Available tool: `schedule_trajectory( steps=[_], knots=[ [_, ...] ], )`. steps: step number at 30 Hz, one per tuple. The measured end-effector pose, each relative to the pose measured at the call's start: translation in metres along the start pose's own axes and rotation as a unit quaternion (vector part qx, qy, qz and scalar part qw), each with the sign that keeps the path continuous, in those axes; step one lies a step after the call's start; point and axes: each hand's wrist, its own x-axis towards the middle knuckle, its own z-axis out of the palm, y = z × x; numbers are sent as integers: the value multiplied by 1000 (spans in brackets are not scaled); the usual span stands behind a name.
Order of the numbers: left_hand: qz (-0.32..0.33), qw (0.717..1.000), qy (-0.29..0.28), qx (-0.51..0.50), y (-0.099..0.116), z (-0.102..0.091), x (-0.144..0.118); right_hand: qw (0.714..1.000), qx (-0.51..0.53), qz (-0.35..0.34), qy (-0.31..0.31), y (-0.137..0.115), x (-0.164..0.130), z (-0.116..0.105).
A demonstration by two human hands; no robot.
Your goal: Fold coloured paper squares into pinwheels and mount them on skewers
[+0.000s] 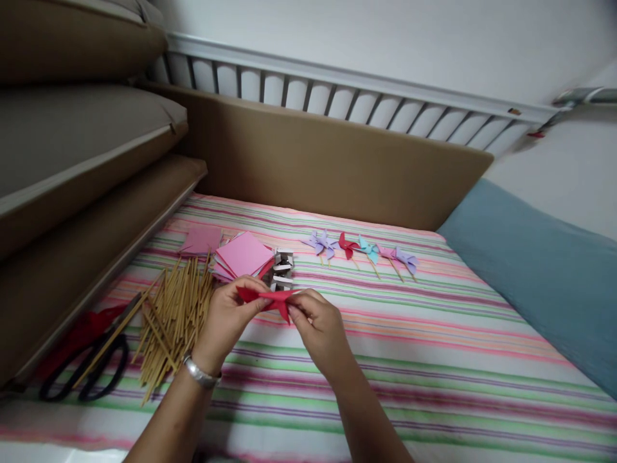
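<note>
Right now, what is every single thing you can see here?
red paper: one, red, pinched between both hands
paper squares: a stack, pink, behind the hands
wooden sticks: a pile, tan, left of the hands
scissors: one, black, far left
pinwheels: a row, purple, red, blue, pink, middle of the sheet
striped sheet: one, many colours, under everything
blue cushion: one, right
left hand: holds the paper's left end, silver bracelet
right hand: holds its right end
</note>
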Motion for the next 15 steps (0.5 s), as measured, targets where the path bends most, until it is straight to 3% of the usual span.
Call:
schedule_trajectory(
  steps=[3, 5, 15],
  knots=[
    [-92, 992, 48, -74, -5, -1, 4, 998, -33, 38, -44, 9, 1, -6],
    [-117, 984, 73, -111, -9, -3, 6, 994, -53, 62, -69, 15, 1, -10],
    [-139, 975, 95, -143, -6, -8, 8, 993, -44, 74, -84, 24, 2, -9]
  ],
)
